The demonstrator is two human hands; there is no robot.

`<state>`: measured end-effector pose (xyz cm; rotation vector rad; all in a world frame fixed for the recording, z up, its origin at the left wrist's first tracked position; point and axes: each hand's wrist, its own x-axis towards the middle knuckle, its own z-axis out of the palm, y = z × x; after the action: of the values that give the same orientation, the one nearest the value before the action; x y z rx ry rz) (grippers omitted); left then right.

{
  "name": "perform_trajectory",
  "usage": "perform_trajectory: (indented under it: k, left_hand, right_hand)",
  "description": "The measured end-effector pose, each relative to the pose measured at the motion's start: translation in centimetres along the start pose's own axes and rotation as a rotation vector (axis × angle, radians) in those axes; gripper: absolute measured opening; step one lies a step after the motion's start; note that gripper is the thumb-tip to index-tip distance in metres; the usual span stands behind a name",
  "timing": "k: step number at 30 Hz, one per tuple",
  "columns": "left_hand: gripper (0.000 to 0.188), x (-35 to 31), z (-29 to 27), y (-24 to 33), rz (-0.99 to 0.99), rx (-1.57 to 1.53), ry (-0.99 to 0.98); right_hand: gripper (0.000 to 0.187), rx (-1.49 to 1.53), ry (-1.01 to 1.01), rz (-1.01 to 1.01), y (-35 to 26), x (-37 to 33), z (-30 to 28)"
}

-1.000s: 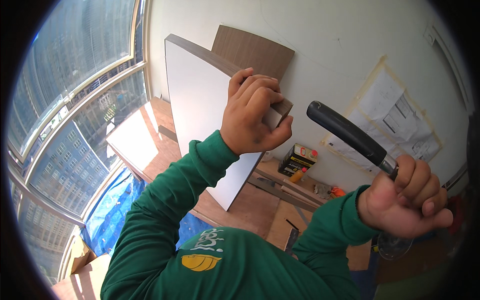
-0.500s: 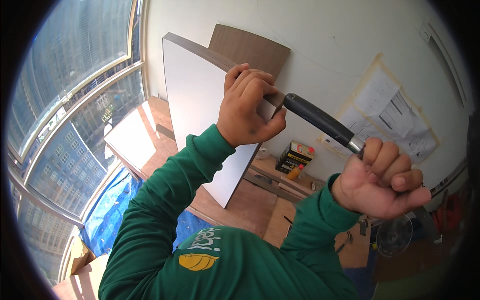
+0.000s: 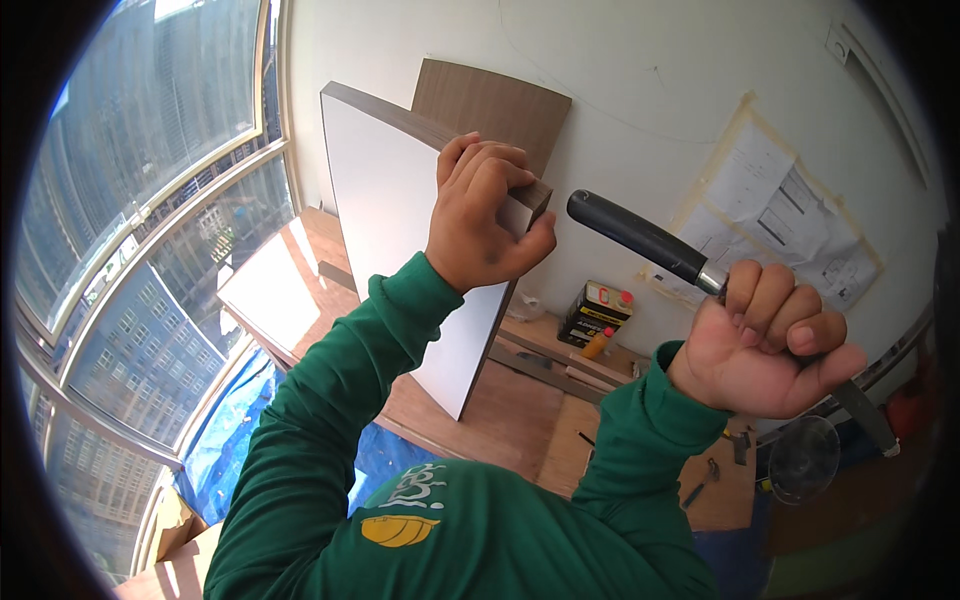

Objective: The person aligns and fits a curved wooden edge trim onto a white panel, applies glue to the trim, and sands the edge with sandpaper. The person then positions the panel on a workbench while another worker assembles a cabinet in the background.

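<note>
panel (image 3: pixel 390 210): white face, brown wood-grain edge, standing on edge and leaning over the wooden bench (image 3: pixel 515 400), in front of the person
file (image 3: pixel 640 236): black handle with a metal ferrule, flat grey blade running out past the fist, handle end near the panel's corner but apart from it
left hand (image 3: pixel 480 220): at the panel's upper corner, fingers hooked over the edge, thumb along the end, gripping it
right hand (image 3: pixel 765 345): raised, palm turned up, fingers curled around the file's blade near the ferrule
tin (image 3: pixel 593 315): black and yellow, red cap, contents hidden
bottle (image 3: pixel 597 343): orange, just beside the tin, fill level unclear
</note>
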<state>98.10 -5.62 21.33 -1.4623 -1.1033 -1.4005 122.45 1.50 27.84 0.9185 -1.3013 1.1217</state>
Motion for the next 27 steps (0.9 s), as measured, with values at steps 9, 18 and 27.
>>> perform_trajectory:
  k: [9, 18, 27]
  left_hand:
    - [0.041, 0.7, -2.0, -0.1, 0.031, -0.007, -0.141]
    - [0.044, -0.4, -5.6, 1.1, 0.05, 0.056, -0.123]
    - [0.042, -0.5, -5.3, 1.4, 0.053, 0.019, -0.097]
  right_hand:
    - [0.045, -0.041, 0.125, 0.321, -1.1, -2.3, -1.4]
    - [0.029, -0.11, 0.653, 0.975, 1.6, -14.0, -5.4]
    - [0.029, -0.141, 0.926, 1.301, 2.7, -23.8, -8.3]
